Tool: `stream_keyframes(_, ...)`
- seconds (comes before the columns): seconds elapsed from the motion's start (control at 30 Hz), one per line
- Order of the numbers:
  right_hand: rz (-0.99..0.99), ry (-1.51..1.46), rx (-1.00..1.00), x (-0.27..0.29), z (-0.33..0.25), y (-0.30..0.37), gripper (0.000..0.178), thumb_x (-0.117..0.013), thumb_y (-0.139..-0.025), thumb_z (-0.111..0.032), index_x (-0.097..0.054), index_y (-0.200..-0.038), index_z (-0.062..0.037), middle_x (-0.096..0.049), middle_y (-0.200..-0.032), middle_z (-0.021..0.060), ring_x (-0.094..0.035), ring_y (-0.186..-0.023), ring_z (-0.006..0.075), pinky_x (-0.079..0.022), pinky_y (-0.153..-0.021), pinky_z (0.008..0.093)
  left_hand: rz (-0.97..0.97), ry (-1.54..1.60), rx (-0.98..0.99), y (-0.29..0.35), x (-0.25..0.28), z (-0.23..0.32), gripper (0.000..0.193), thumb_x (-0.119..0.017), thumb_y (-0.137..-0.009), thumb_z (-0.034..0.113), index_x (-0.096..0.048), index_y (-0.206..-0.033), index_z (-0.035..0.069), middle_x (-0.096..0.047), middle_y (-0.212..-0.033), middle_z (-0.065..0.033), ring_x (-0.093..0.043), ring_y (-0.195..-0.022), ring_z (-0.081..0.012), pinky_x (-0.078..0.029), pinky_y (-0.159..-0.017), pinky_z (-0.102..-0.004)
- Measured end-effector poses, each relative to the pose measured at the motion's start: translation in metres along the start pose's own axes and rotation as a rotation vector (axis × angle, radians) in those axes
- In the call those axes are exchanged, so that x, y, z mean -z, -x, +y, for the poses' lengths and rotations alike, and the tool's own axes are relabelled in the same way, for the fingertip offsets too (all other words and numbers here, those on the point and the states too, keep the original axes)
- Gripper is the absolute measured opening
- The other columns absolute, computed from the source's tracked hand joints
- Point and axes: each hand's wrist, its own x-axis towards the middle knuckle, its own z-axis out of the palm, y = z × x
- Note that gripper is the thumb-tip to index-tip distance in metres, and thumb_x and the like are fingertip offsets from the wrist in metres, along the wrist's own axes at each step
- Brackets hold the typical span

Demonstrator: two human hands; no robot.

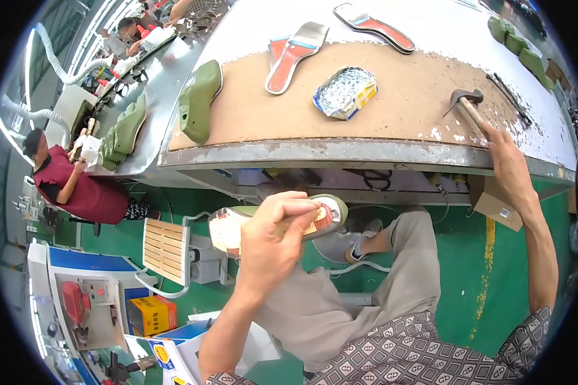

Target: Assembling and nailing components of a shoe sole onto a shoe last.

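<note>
My left hand [273, 240] is over a green shoe last [341, 206] with an insole [228, 232] on its upturned sole, above my lap. Thumb and forefinger are pinched together at the insole's red-and-tan end; anything between them is too small to make out. At the table's right side my right hand [508, 163] grips the wooden handle of a hammer [470, 115], whose dark head lies over the brown board. Between the hands' sides of the table sits a cut-open packet [347, 93] full of small silvery pieces, seemingly nails.
Red-and-grey insoles [289, 67] and another insole [379, 27] lie at the table's far side. A green last [199, 102] stands on the left, several more at far right. A dark rod [510, 99] lies by the hammer. A co-worker [70, 173] sits left, near a slatted chair [165, 251].
</note>
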Motion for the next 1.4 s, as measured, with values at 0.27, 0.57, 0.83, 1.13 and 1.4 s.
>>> stream_keyframes(0.27, 0.063, -1.218, -0.357, 0.027, -0.075, 0.049, 0.04, -0.04, -0.103, -0.021, -0.038, -0.14, -0.0057, -0.048, -0.074, -0.0001, -0.035, -0.037, 0.0008, -0.027, -0.031, 0.016, -0.064, -0.175, -0.007, -0.003, 0.01, 0.009, 0.008, -0.065, -0.084, -0.002, -0.065, -0.092, 0.0, -0.063, -0.11, -0.0144, -0.066, -0.091, -0.025, -0.054, -0.078, -0.0333)
stream_keyframes(0.57, -0.162, -1.128, -0.013, 0.056, -0.116, 0.068, 0.042, -0.043, -0.101, -0.011, -0.036, -0.141, -0.0024, -0.049, -0.067, -0.0008, -0.038, -0.05, 0.0039, -0.032, -0.045, 0.0203, -0.099, -0.204, -0.054, -0.008, 0.008, 0.007, 0.007, -0.064, -0.085, 0.001, -0.066, -0.091, -0.002, -0.065, -0.105, -0.0147, -0.065, -0.089, -0.0251, -0.053, -0.077, -0.0327)
stream_keyframes(0.83, 0.097, -0.999, 0.577, 0.094, -0.156, 0.05, 0.045, -0.054, -0.09, 0.006, -0.048, -0.134, 0.0006, -0.063, -0.079, 0.0084, -0.049, -0.057, 0.0098, -0.043, -0.051, 0.0271, -0.099, -0.186, -0.067, -0.005, 0.009, -0.003, 0.011, -0.07, -0.082, 0.005, -0.068, -0.09, -0.001, -0.065, -0.1, -0.0135, -0.063, -0.088, -0.0271, -0.051, -0.074, -0.0341)
stream_keyframes(1.13, -0.017, -0.795, 0.591, 0.104, -0.172, 0.04, 0.051, -0.059, -0.086, 0.006, -0.049, -0.135, -0.004, -0.066, -0.1, 0.0176, -0.065, -0.073, 0.0276, -0.052, -0.065, 0.032, -0.176, -0.205, 0.067, -0.006, 0.017, 0.008, 0.03, -0.076, -0.077, 0.016, -0.064, -0.101, 0.002, -0.064, -0.098, -0.0135, -0.061, -0.092, -0.0314, -0.049, -0.079, -0.0371)
stream_keyframes(1.4, -0.122, -1.068, 0.065, 0.089, -0.135, 0.073, 0.047, -0.051, -0.093, 0.004, -0.042, -0.138, -0.0037, -0.054, -0.074, 0.002, -0.043, -0.06, 0.0061, -0.04, -0.057, 0.022, -0.369, -0.809, -0.311, -0.005, 0.051, 0.005, 0.063, -0.078, -0.071, 0.036, -0.057, -0.125, 0.014, -0.061, -0.117, -0.0083, -0.057, -0.11, -0.0278, -0.038, -0.096, -0.0438)
